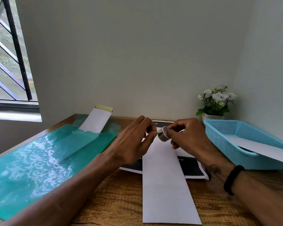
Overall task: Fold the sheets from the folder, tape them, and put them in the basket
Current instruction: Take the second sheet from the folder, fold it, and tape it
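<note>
A long folded white sheet (pixel 166 185) lies lengthwise on the wooden table, over a printed page with black bands (pixel 192 168). Above its far end my right hand (pixel 186 136) holds a small roll of tape (pixel 162 133). My left hand (pixel 135 141) pinches at the roll's edge with thumb and forefinger; whether it holds a tape end I cannot tell. The teal translucent folder (pixel 31 163) lies at the left, with a folded white sheet (pixel 96 120) sticking out of its far end. The blue mesh basket (pixel 225 141) stands at the right with a white sheet (pixel 264 149) in it.
A small white pot of white flowers (pixel 216 101) stands behind the basket against the wall. A barred window (pixel 8 59) is at the far left. The wooden table (pixel 118 201) shows bare between the folder and the long sheet.
</note>
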Tool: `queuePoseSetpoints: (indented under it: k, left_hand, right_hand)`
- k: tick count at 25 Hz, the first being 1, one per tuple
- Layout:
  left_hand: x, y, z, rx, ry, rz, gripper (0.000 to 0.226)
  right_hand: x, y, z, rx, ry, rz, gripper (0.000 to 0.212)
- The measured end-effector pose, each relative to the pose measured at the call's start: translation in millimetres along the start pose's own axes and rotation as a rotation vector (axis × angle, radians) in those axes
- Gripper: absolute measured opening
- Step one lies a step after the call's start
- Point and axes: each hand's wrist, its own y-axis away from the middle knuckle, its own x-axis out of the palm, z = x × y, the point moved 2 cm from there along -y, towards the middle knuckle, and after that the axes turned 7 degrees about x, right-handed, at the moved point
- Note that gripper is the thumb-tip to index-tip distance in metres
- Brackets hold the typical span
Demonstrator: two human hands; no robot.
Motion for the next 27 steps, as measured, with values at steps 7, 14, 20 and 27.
queuePoseSetpoints:
  k: [7,14,20,27]
  left_hand:
    - [7,1,0,-0.2,0.114,0.014,0.011]
    - [8,2,3,-0.191,0.094,-0.01,0.007]
    - [10,6,9,-0.221,0.028,0.023,0.008]
    - [8,1,-5,-0.275,0.108,0.103,0.048]
  right_hand:
    - [-3,-3,-5,0.107,0.033,-0.107,0.009]
    - [0,-3,-4,0.15,0.115,-0.038,0.022]
    - [-4,-3,1,0.205,0.217,0.155,0.014]
    - [-3,-6,-6,0.424,-0.09,0.171,0.01]
